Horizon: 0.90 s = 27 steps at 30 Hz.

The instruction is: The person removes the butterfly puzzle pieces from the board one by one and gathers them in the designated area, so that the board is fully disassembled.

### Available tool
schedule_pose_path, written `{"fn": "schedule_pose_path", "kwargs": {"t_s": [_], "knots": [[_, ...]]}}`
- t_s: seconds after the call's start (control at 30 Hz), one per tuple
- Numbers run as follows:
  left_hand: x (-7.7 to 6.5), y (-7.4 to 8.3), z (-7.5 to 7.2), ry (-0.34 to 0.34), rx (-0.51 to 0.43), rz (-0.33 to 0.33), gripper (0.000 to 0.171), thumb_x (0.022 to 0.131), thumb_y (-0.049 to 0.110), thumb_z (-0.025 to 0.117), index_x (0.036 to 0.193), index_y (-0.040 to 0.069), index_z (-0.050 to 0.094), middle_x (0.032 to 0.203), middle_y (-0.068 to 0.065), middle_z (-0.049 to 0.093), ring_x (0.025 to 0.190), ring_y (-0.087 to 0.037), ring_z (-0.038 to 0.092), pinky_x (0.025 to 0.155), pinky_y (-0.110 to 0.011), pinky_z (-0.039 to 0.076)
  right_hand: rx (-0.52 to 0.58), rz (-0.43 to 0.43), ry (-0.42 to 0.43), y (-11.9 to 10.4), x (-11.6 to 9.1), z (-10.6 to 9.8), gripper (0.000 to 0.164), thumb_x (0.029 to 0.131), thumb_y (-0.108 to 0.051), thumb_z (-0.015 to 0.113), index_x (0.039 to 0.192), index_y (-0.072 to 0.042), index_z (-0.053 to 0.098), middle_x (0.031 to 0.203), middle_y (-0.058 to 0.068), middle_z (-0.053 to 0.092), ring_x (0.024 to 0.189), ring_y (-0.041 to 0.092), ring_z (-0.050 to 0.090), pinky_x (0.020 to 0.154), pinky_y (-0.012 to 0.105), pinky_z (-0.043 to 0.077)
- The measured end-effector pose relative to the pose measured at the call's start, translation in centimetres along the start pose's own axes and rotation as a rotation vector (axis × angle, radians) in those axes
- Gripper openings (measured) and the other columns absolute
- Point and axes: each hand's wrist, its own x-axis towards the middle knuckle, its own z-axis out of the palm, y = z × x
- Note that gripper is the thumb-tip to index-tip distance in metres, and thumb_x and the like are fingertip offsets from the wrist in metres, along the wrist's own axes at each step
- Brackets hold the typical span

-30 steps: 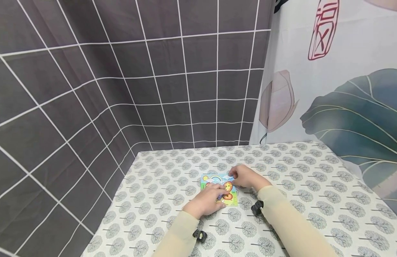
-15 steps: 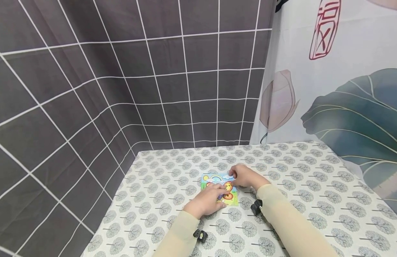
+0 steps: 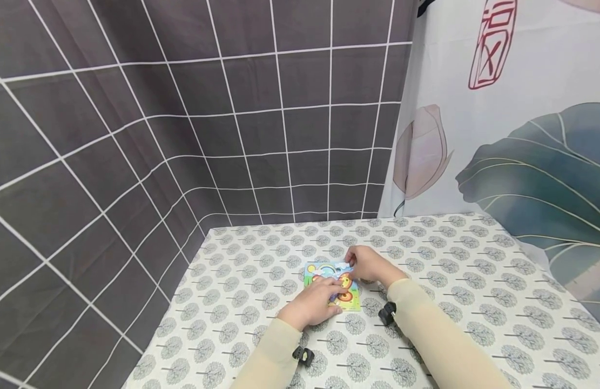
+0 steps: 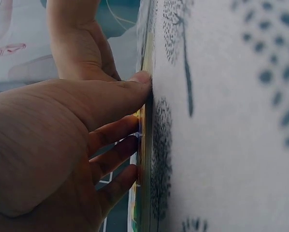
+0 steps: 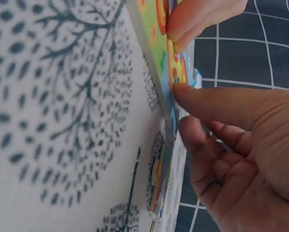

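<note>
A flat, colourful cartoon puzzle [image 3: 347,306] lies on the patterned cloth, with a sun, a rainbow and an orange animal face on it. My left hand [image 3: 311,304] rests across its near left part, fingers extended on the picture and thumb [image 4: 142,78] at the near edge. At the far right corner my right hand [image 3: 370,265] pinches a light-blue puzzle piece [image 5: 173,121] between thumb and index finger. That piece looks slightly raised in the head view. My hands hide the puzzle's middle and part of its right side.
In the right wrist view, some small coloured flat pieces [image 5: 159,181] lie on the cloth beyond the puzzle corner. The tree-print tablecloth [image 3: 251,324] meets a dark grid curtain [image 3: 261,135] behind and left. A lotus-print curtain [image 3: 523,162] hangs at the right.
My right hand has risen slightly at the far right corner, and the puzzle there looks tilted up a little. My left hand stays in place on the puzzle.
</note>
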Motion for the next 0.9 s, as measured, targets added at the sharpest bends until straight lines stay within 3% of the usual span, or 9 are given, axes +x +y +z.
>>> {"fn": "schedule_pose_path", "kwargs": {"t_s": [0.27,0.63,0.9], "knots": [[-0.03,0.01,-0.03,0.007,0.003,0.009,0.054,0.096,0.034,0.076,0.148,0.029,0.061,0.155,0.006,0.053,0.143,-0.020,0.047,0.121,-0.041,0.039,-0.002,-0.061,0.035,0.03,-0.16,0.25,0.044,0.068,-0.003,0.093,0.105,-0.006,0.069,0.089,0.001,0.063,0.082,0.017,0.059,0.080,0.035,0.056],[-0.20,0.14,-0.25,-0.006,-0.018,0.007,0.053,0.098,0.033,0.074,0.148,0.026,0.061,0.154,0.006,0.053,0.143,-0.020,0.046,0.122,-0.043,0.037,0.026,-0.045,0.053,0.63,-0.55,0.26,0.040,0.071,-0.004,0.090,0.106,-0.006,0.071,0.089,0.001,0.063,0.082,0.018,0.059,0.078,0.036,0.056],[-0.24,-0.01,-0.05,-0.004,-0.015,0.015,0.052,0.097,0.031,0.074,0.147,0.026,0.061,0.153,0.008,0.054,0.143,-0.019,0.047,0.121,-0.042,0.038,-0.013,-0.063,0.061,0.74,-0.97,0.05,0.036,0.072,-0.008,0.091,0.104,-0.007,0.073,0.086,-0.002,0.063,0.080,0.016,0.058,0.081,0.038,0.056]]}}
